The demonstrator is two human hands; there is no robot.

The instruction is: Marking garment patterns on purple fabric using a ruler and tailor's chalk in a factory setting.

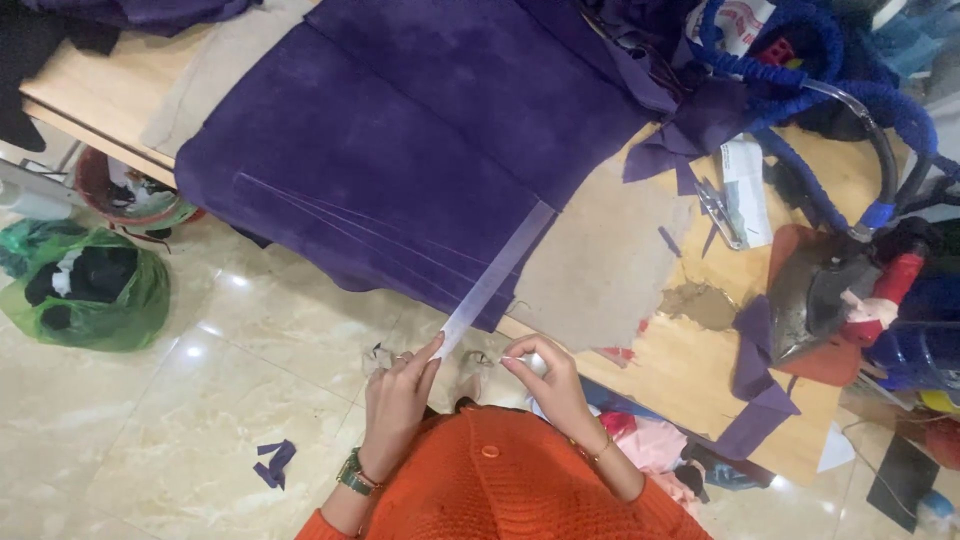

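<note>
At six o'clock, off the wooden worktop (700,370) edge, the left hand (397,392) pinches a long translucent plastic ruler (495,280) lying on purple suede-like fabric (420,150), while the right hand (545,375) closes on something small, perhaps chalk; the lightly held ruler could slip, skewing any line.

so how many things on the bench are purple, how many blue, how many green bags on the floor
purple: 2, the big purple cloth and the loose purple scraps taken as one lot
blue: 1, the coiled blue hose
green: 1, the green bag on the floor
total: 4
The left hand pinches a clear strip.
</note>
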